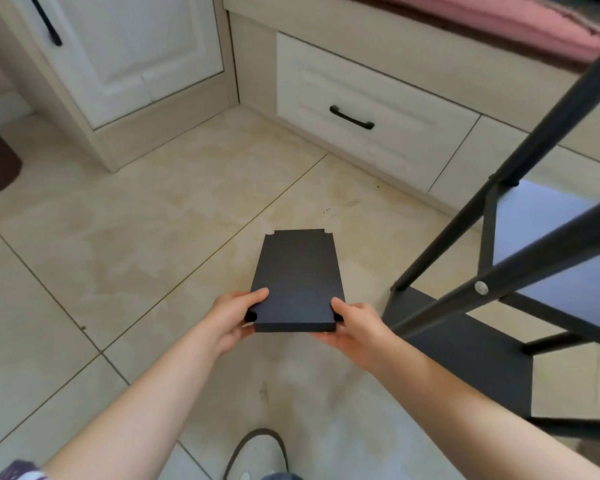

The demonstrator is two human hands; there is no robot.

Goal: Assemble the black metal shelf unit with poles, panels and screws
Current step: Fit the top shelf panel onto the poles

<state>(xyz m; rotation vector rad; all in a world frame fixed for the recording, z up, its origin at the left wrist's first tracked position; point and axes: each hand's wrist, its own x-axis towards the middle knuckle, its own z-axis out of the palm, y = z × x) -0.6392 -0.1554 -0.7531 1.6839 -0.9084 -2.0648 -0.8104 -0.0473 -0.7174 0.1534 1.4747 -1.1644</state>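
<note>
Ok, I'm holding a black panel w/ both hands, out in front of me above the floor. It's flat, top face up, near short edge toward me, far end pointing away toward the drawer. Corners are notched; I can see the two far ones cut out.

Left hand grips the near-left corner: thumb lies across the top face, the rest of the fingers curl underneath, so can't see those. Right hand grips the near-right corner the same way, thumb tip on top by the edge, palm and fingers under the panel. Both arms reach fwd, hands apart by the panel's width.

To my right stands the partly built shelf frame: black poles slant up toward the top right, w/ a silver screw head showing on the nearer pole. One dark shelf sits low in the frame, another higher up catches the light and looks bluish. Panel in my hands isn't touching the frame, just near its left side.

Bkgd: white cabinet door w/ black handle top left, pink cushion on the bench top right. My shoe at the bottom edge.
</note>
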